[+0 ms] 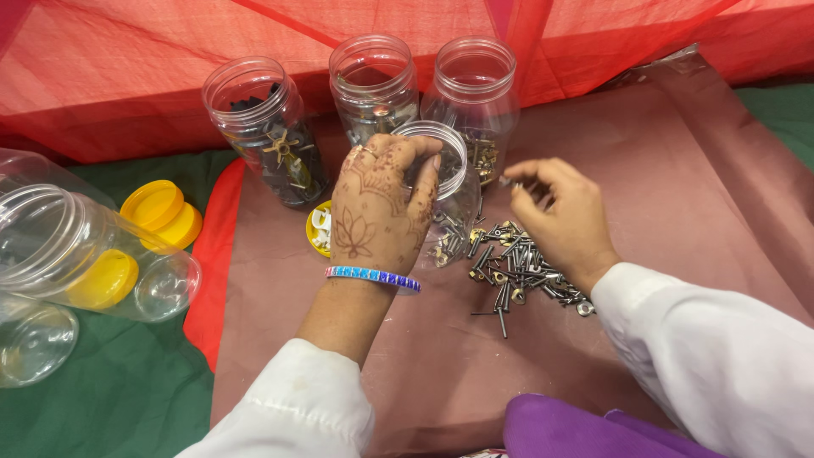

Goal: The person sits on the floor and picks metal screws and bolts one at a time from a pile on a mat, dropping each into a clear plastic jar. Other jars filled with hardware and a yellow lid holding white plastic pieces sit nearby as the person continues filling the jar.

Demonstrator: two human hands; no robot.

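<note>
- Head view, centre: clear plastic jar (448,191) tilted toward the person on the brown sheet (678,212), its open mouth up; small metal parts lie inside near its lower end.
- Left hand (377,208), with a henna pattern and a blue bracelet (373,276) at the wrist: fingers curled over the jar's rim and wall, clamped on it.
- Right hand (560,216): thumb and fingertips pinched together just right of the jar's mouth; whether a small part sits between them cannot be told.
- Pile of screws and bolts (517,267) on the sheet, just below the right hand and touching the jar's lower side.
- Behind the jar, close together: three upright open jars, one with dark parts (267,131), a middle one (373,85), and a right one (475,93), hemming the far side.
- Small yellow lid (319,229) holding white pieces, just left of the left hand.
- Far left, on the green cloth (127,399): empty clear jars lying on their sides (76,246) and yellow lids (161,212).
- Open room: bare sheet to the right and toward the person; red fabric (127,76) closes the back edge.
</note>
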